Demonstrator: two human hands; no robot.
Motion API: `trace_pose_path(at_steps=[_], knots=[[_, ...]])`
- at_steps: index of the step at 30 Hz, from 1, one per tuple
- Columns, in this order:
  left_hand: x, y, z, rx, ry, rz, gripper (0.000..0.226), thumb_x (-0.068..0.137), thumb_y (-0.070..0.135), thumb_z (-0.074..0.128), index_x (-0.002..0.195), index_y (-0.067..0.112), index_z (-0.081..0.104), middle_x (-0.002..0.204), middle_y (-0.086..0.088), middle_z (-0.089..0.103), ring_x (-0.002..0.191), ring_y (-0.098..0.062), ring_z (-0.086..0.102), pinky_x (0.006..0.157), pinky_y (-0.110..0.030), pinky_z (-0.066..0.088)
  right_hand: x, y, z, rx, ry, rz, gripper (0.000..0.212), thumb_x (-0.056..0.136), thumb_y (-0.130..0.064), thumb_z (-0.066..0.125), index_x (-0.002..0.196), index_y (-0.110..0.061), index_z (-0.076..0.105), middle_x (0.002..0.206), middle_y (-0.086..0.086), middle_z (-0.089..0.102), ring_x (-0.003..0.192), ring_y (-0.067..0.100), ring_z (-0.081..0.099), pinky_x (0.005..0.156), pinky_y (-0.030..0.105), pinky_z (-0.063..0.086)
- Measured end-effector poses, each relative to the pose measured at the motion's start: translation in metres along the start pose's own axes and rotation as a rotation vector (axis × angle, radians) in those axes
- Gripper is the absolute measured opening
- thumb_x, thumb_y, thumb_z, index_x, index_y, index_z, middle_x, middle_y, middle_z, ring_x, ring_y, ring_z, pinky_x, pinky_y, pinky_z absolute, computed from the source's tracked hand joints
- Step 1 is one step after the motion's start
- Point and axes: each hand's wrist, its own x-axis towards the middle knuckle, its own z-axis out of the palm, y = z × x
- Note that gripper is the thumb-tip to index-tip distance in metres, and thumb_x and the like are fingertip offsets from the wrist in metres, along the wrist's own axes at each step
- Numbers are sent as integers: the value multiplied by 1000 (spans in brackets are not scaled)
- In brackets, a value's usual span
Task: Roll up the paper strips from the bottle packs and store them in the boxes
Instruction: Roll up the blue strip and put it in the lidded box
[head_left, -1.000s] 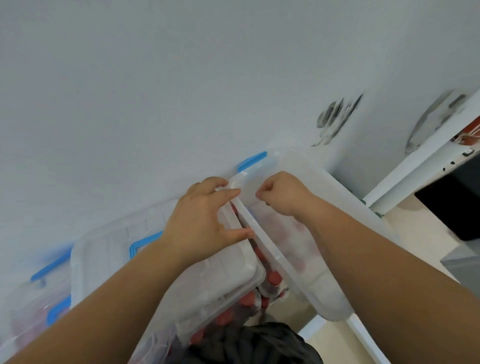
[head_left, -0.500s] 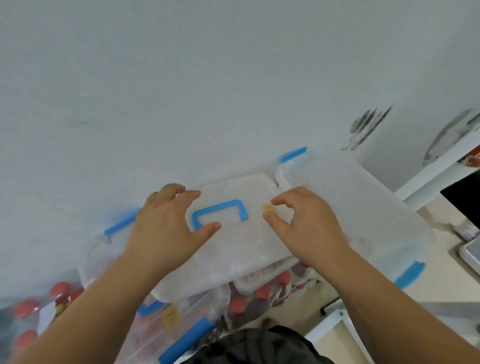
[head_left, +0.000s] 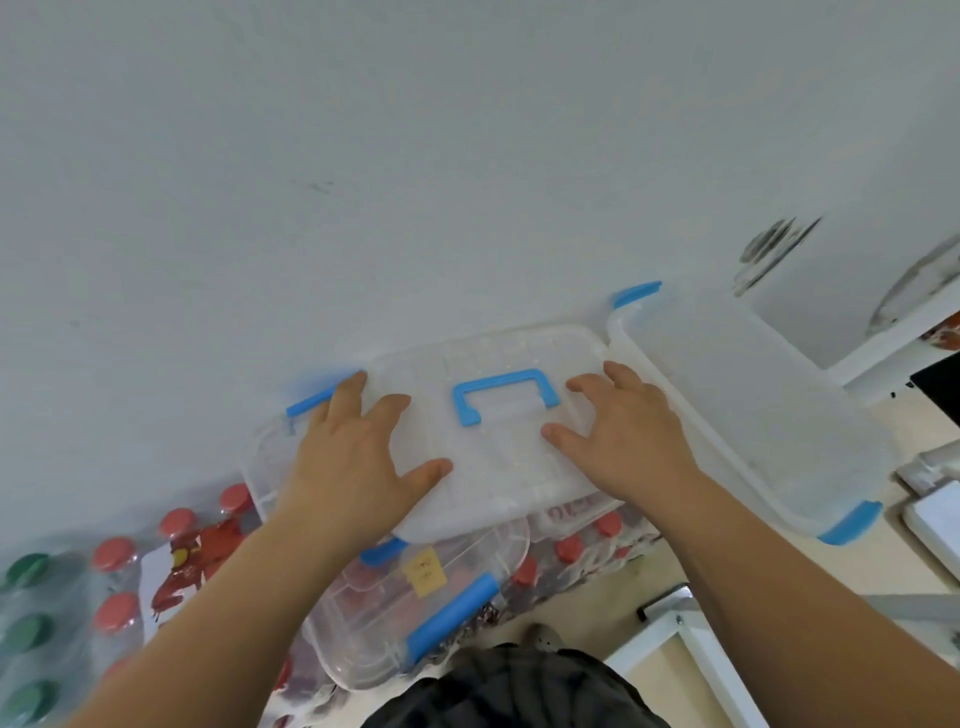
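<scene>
A clear plastic lid (head_left: 498, 457) with a blue handle (head_left: 504, 397) lies on top of a clear storage box against the white wall. My left hand (head_left: 358, 457) rests flat on the lid's left part, fingers spread. My right hand (head_left: 623, 431) lies flat on its right part, fingers spread too. Neither hand holds anything. A second clear box (head_left: 748, 410) with blue clips stands open to the right, touching the lid. No paper strip shows in either hand.
Below lie shrink-wrapped packs of red-capped bottles (head_left: 176, 551) and green-capped bottles (head_left: 26, 629). Another clear lid with a blue clip (head_left: 441, 613) and a yellow sticker lies on them. A white frame (head_left: 685, 639) stands at the lower right.
My right hand held a small tan roll half a second ago; it is gone from view now. Both hands have moved onto the lid and spread flat on either side of the blue handle.
</scene>
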Motion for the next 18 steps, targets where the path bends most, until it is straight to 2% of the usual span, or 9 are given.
trace_pose_path(at_steps=[5,10,18], knots=[[0,4,-1,-10,-16,45,83,72,76,61,142,35,43,163,0,13,144,-29,25,117,-41,25,-4,-5,-3,-12,-11,24,69,86,-71,56,147,-44,39,167,-1,18,147,32,29,115,53,31],[-4,6,-11,-150,68,45,80,63,66,78,132,33,58,160,4,23,140,-26,32,116,-39,27,-27,-7,-15,-25,49,24,72,83,-72,58,148,-48,36,169,-4,12,151,30,19,116,55,28],[2,38,-39,-203,159,196,81,59,61,82,131,32,58,159,8,24,141,-25,28,116,-40,29,-58,22,-43,76,258,88,73,76,-75,63,143,-51,44,164,-12,22,148,25,19,115,54,29]])
